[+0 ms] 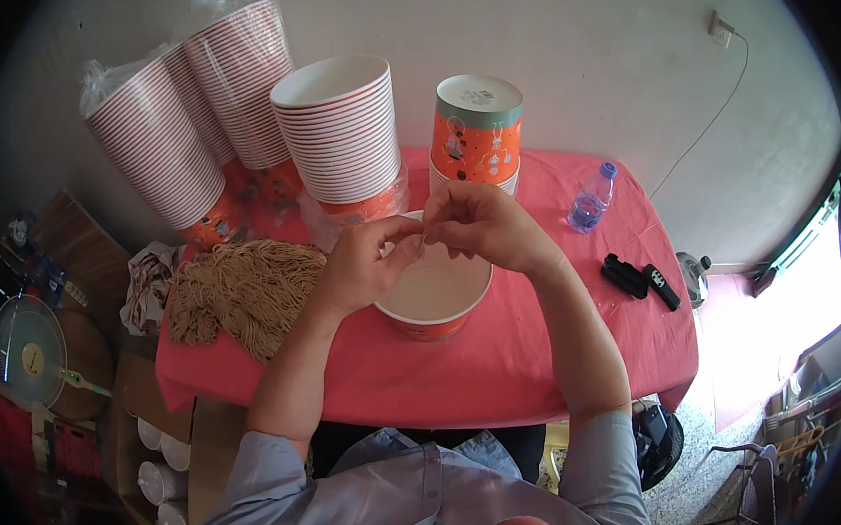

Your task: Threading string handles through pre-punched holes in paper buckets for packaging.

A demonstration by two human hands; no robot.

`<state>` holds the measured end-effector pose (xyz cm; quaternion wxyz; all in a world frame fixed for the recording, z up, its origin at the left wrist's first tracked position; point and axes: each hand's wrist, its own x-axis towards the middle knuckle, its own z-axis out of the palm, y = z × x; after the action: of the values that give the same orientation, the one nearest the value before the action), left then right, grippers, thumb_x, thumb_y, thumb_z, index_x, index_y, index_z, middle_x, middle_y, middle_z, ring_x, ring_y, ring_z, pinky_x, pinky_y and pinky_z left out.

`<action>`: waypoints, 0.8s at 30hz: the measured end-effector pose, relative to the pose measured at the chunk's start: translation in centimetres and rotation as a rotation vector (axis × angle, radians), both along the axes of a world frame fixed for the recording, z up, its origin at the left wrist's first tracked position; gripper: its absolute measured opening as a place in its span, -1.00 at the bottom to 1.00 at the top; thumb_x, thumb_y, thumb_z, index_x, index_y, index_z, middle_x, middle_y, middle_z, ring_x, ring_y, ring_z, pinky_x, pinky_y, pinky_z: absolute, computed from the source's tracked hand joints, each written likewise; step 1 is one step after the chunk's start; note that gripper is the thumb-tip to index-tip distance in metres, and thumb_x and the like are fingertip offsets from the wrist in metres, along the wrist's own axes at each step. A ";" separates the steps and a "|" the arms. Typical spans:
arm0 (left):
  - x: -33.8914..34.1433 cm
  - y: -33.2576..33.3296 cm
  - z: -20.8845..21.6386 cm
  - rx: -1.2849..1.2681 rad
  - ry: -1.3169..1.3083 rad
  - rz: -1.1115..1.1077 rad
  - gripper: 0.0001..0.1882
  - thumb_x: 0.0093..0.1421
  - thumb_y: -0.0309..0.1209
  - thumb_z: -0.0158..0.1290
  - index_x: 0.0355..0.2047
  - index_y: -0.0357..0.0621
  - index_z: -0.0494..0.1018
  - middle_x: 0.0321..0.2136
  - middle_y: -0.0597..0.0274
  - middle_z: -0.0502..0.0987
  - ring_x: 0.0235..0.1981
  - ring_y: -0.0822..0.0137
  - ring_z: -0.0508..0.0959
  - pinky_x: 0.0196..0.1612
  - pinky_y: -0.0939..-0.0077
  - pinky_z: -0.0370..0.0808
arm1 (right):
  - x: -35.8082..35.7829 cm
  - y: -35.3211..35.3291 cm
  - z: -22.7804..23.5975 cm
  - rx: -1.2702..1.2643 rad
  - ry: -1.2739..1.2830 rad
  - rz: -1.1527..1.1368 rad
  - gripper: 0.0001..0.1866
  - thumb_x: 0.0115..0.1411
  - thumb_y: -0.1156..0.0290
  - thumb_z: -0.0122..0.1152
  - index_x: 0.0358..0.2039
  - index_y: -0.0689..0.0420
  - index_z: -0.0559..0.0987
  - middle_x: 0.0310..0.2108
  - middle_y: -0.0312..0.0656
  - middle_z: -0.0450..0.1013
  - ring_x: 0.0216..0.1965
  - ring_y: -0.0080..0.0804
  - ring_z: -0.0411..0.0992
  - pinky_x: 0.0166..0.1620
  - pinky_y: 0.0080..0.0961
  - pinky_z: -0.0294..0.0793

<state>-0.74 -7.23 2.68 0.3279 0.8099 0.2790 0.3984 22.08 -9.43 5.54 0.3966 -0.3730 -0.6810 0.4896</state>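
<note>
An open paper bucket (434, 330), white inside with an orange outer wall, stands upright on the table in front of me. Over its far rim my left hand (367, 259) and my right hand (490, 223) meet, thumbs and forefingers pinched together. Between the fingertips there seems to be something small and thin, too fine to name. Left of the bucket lies a tangled heap of tan cords (249, 287), near my left forearm. Behind my right hand an upside-down orange bucket (479, 143) with a green-grey band tops a short stack.
Tall stacks of white-rimmed buckets (341, 137), partly in clear plastic, stand at the back left of the red-covered table (485, 379). A plastic bottle (591, 200) and two black objects (625, 276) lie or stand to the right. Left are a fan (30, 359) and a cardboard box (206, 449).
</note>
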 end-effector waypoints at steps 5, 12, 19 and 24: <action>-0.3 0.4 -0.6 -0.283 -0.121 -0.136 -0.74 0.44 -0.43 0.13 0.01 -0.40 0.56 -0.42 0.28 0.65 -0.37 0.52 0.62 -0.23 0.56 0.57 | -0.6 -0.3 -0.1 0.054 -0.077 -0.162 -0.90 0.28 0.57 0.27 -0.20 0.20 0.56 -0.42 -0.31 0.58 -0.42 -0.62 0.54 -0.31 -0.56 0.54; -0.1 0.3 -0.7 -0.299 -0.084 -0.062 -0.79 0.44 -0.39 0.18 -0.12 -0.35 0.57 -0.44 0.28 0.65 -0.40 0.55 0.61 -0.31 0.58 0.55 | 0.0 -0.1 -0.9 0.157 -0.146 -0.096 -0.86 0.27 0.63 0.31 -0.20 0.22 0.53 -0.36 -0.33 0.55 -0.31 -0.61 0.56 -0.21 -0.56 0.61; 0.1 -0.4 -0.4 0.023 -0.082 0.057 -0.90 0.33 -0.53 0.11 -0.18 -0.30 0.55 -0.41 0.17 0.70 -0.45 0.49 0.66 -0.39 0.53 0.54 | 0.1 -0.3 -0.6 0.231 -0.160 -0.160 -0.86 0.21 0.63 0.29 -0.22 0.21 0.57 -0.38 -0.31 0.55 -0.27 -0.60 0.56 -0.14 -0.52 0.59; -0.2 -0.2 -0.3 0.061 -0.060 0.085 -0.90 0.28 -0.53 0.12 -0.24 -0.32 0.56 -0.46 0.10 0.68 -0.46 0.38 0.68 -0.40 0.47 0.55 | -0.6 -0.8 0.0 0.187 -0.307 -0.156 -0.87 0.24 0.64 0.26 -0.19 0.23 0.60 -0.49 -0.38 0.46 -0.38 -0.69 0.45 -0.28 -0.55 0.50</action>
<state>-0.92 -7.41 2.34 0.2939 0.7947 0.2910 0.4444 21.45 -10.24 5.54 0.3577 -0.4563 -0.7451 0.3296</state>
